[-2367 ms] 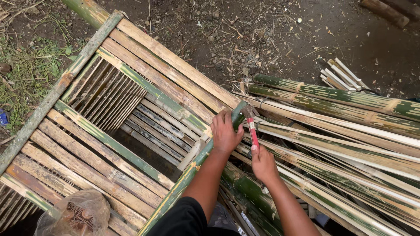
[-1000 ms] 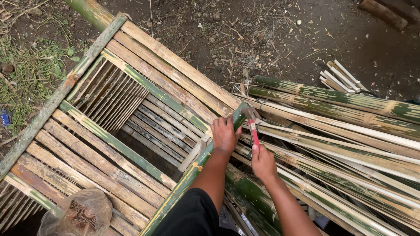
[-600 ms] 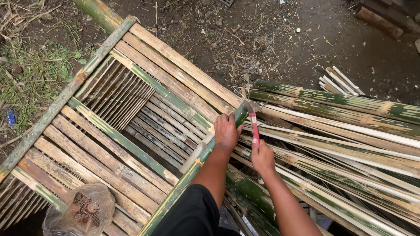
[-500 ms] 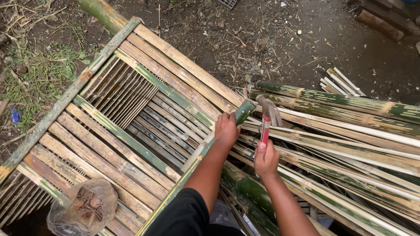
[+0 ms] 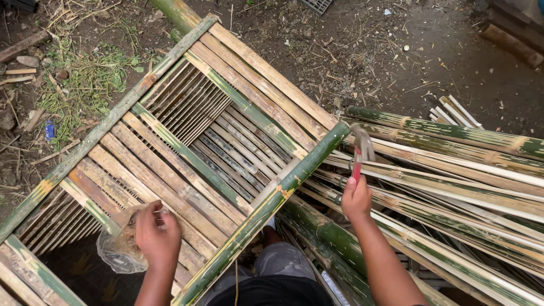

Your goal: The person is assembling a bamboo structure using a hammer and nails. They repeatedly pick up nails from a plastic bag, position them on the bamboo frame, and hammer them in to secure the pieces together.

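Right hand [image 5: 356, 198]: grip shut on red-handled hammer [image 5: 361, 150], right of bamboo frame [image 5: 272, 201]. Left hand [image 5: 156, 235]: fingers in clear plastic bag [image 5: 116, 252], near-left slats. Advice: draw 1 nail, steady frame.

Bamboo frame [image 5: 187, 153] lies across middle, slats on its rails. Plastic bag [image 5: 116, 249] sits on frame's near left part, left hand [image 5: 157, 235] on bag. Right hand [image 5: 357, 198] right of frame's edge rail, hammer [image 5: 360, 152] above it. Pile of bamboo poles [image 5: 453, 187] stretches right, partly under frame's right edge.
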Available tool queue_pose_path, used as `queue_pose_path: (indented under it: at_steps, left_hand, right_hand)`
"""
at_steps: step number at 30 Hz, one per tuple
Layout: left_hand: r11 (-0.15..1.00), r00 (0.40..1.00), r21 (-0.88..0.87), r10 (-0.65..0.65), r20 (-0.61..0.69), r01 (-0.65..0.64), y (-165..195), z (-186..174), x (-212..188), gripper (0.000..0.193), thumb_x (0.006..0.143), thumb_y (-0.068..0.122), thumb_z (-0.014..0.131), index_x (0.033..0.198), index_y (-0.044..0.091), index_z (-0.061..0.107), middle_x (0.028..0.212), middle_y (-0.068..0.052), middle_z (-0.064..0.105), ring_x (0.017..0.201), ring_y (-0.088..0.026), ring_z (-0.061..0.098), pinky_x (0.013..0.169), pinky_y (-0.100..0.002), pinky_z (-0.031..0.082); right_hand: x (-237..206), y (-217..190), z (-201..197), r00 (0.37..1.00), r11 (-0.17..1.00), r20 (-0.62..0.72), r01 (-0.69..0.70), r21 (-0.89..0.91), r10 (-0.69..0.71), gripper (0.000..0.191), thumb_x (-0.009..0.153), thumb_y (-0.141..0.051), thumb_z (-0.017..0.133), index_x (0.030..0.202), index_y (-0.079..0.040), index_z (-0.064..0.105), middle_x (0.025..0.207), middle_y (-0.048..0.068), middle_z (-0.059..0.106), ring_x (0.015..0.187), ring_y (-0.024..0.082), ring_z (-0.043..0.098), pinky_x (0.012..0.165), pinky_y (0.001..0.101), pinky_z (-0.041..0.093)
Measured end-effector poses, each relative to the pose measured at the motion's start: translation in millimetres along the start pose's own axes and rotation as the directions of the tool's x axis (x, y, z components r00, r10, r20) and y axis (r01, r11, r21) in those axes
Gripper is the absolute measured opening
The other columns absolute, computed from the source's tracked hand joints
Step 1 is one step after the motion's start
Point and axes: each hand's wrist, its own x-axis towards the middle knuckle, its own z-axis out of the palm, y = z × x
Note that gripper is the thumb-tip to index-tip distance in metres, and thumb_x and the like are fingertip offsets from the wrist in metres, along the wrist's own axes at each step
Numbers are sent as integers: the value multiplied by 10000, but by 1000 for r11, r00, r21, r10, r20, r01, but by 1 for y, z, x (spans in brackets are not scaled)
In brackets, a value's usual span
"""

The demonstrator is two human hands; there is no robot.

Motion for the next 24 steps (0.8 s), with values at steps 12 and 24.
queue_pose_path:
  at_steps: [12, 24]
  left_hand:
    - [876, 876, 51, -474, -86, 479, -131, -20, 31, 225, 875, 192, 642, 991, 82, 800, 848, -241, 729, 827, -377, 743, 793, -448, 596]
    - [827, 810, 481, -481, 335, 293, -146, 19, 19, 345, 895, 66, 604, 1236, 64, 656, 1247, -218, 681, 1085, -416, 697, 925, -502, 561]
  right_hand:
    - [-144, 35, -26, 721, 656, 488, -676, 337, 492, 116, 943, -224, 584, 949, -119, 536, 692, 17, 539, 545, 165, 553, 495, 384, 545]
    - [-268, 70, -52, 567, 726, 488, -646, -236, 664, 305, 920, -310, 685, 876, -27, 579, 562, 48, 491, 445, 197, 489, 395, 383, 453]
